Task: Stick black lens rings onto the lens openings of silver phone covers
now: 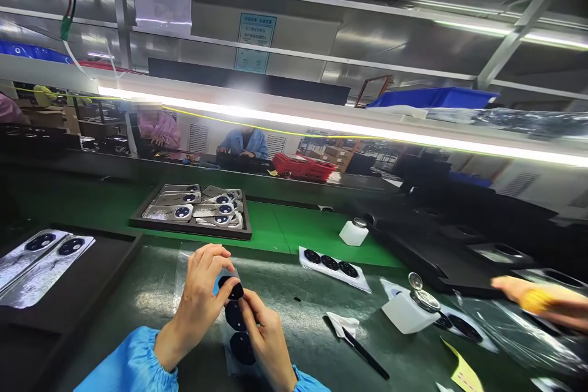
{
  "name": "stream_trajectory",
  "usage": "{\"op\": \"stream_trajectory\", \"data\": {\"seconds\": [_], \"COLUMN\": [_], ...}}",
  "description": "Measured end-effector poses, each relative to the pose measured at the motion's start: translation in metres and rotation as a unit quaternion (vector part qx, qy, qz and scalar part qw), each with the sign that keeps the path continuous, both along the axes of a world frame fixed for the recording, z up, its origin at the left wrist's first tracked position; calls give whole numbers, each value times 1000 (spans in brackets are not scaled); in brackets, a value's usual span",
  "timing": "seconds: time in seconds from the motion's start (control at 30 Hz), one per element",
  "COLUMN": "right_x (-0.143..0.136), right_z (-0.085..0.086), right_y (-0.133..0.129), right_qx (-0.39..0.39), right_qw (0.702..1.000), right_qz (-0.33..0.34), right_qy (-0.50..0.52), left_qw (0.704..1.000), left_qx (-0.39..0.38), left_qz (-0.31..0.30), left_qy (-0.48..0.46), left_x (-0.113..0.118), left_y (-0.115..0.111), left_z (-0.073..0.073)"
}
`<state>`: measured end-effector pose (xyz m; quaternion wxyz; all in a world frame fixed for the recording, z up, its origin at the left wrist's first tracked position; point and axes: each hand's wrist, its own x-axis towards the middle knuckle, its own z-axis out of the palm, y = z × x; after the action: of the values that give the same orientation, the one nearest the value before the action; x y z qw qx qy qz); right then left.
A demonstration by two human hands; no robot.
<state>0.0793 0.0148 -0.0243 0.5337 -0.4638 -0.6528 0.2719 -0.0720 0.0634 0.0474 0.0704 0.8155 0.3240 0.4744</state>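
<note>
My left hand [199, 291] pinches a glossy black round lens cover [232, 288] between thumb and fingers, tilted up off the bench. At its lower right edge, the fingers of my right hand [269, 334] are pressed together; whether they grip the cover or its film is hidden. Below the hands lies a clear film strip [233, 369] bearing more black covers [242, 348]. Right of my hands, a black pen-like tool [367, 352] rests with its tip against a crumpled white wipe [342, 323].
A tray [133, 220] of silver phone back panels stands behind; another tray [110, 257] is left. White dispenser bottles [408, 312] and a strip of covers [329, 263] lie right. Another person's hand [542, 300] reaches in at far right, near plastic film [519, 334].
</note>
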Motion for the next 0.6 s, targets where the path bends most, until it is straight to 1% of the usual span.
{"op": "stream_trajectory", "data": {"seconds": [0.2, 0.3, 0.4, 0.5, 0.6], "right_x": [1, 1, -1, -3, -1], "right_z": [0, 0, -2, -3, 7], "right_y": [-1, -1, -1, -3, -4], "right_qx": [17, 13, 8, 8, 14], "right_qw": [1000, 1000, 1000, 1000, 1000], "right_qz": [-4, 3, 8, 4, 22], "right_qy": [-16, -19, -2, 13, -5], "left_qw": [997, 994, 993, 994, 995], "left_qx": [-66, -85, -88, -78, -64], "left_qz": [-28, -40, -44, -33, -20], "left_qy": [28, 49, 66, 72, 69], "left_x": [-7, -12, -17, -20, -22], "left_y": [3, 6, 9, 12, 11], "left_z": [5, 9, 12, 13, 17]}}
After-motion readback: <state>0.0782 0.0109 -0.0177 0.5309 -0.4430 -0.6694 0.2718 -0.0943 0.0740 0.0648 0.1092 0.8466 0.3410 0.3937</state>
